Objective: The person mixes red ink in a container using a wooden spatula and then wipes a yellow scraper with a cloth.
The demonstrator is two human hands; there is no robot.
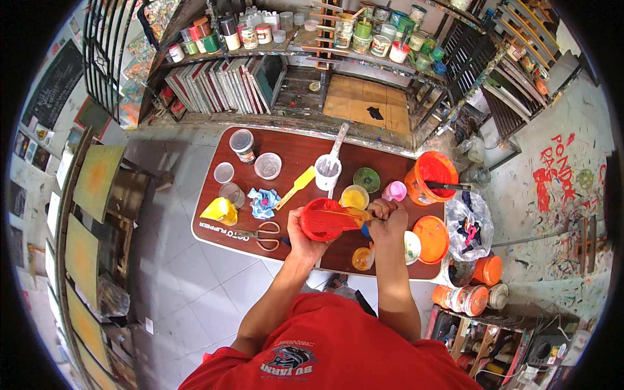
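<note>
My left hand (301, 245) is wrapped round a small tub of red paint (318, 225), held tilted above the table. My right hand (389, 225) grips a paint-smeared, flat spatula (351, 219), its blade reaching across the tub's mouth. Paint, red and orange, coats the blade. Just beyond my hands are a yellow paint cup (354, 197), a green-stained cup (366, 180) and a pink cup (394, 190). A white lid (412, 247) and an orange lid (431, 239) lie right of my right hand. Nearer me is a small orange-yellow cup (362, 259).
The brown table (211, 188) also bears an orange bucket of red paint (416, 177), a white pot (327, 174), a yellow spatula (300, 183), crumpled blue cloth (263, 203) and scissors (266, 236). Shelves of paint jars (380, 45) stand beyond. Lidded buckets (463, 299) are at right.
</note>
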